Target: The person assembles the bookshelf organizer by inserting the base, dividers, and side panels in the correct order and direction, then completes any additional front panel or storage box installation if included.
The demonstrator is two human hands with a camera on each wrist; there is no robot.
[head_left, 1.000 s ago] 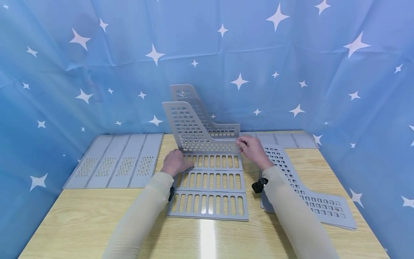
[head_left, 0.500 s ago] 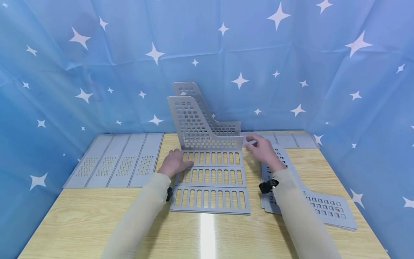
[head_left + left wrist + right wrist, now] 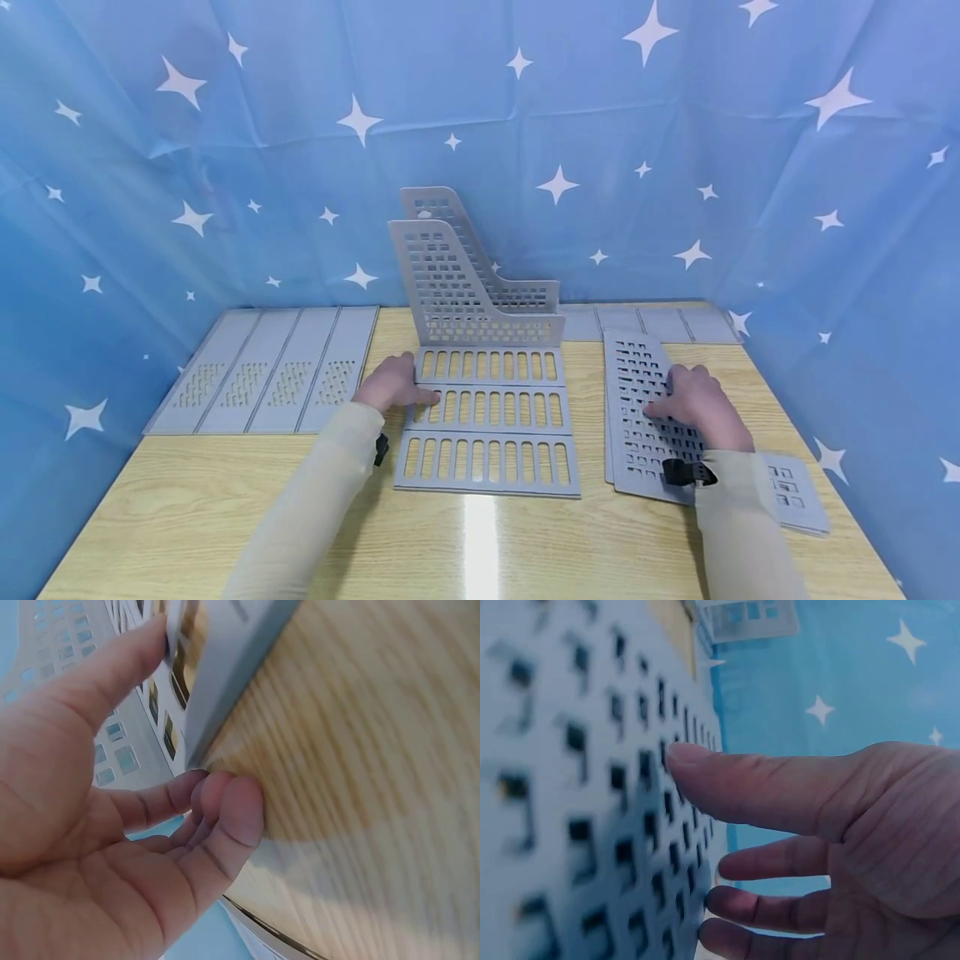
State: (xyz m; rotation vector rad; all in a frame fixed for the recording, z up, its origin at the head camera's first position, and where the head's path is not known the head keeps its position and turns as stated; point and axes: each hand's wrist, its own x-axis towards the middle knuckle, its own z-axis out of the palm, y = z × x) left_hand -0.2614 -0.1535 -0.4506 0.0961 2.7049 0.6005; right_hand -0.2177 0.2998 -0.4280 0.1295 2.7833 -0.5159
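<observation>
A grey slotted base [image 3: 491,433] of a file rack lies in the table's middle. From its back rise two perforated side panels, the front upright panel [image 3: 457,283] and the rear upright panel [image 3: 532,292]. At the base's left edge my left hand [image 3: 393,385] grips it, thumb over a slot and curled fingers by the edge; in the left wrist view the thumb [image 3: 139,664] touches a slot rim. My right hand [image 3: 701,404] is over a stack of flat perforated side panels [image 3: 637,433], thumb on the top one and fingers extended past its far edge.
Four-part grey panels [image 3: 258,350] with small holes lie at the left of the wooden table [image 3: 172,517]. More flat grey panels [image 3: 660,323] line the back right edge. A blue star-patterned curtain [image 3: 262,167] stands close behind and at both sides.
My right hand has let go of the front upright panel and moved right and nearer onto the stack. The base shifted slightly away; my left hand has stayed at its left edge.
</observation>
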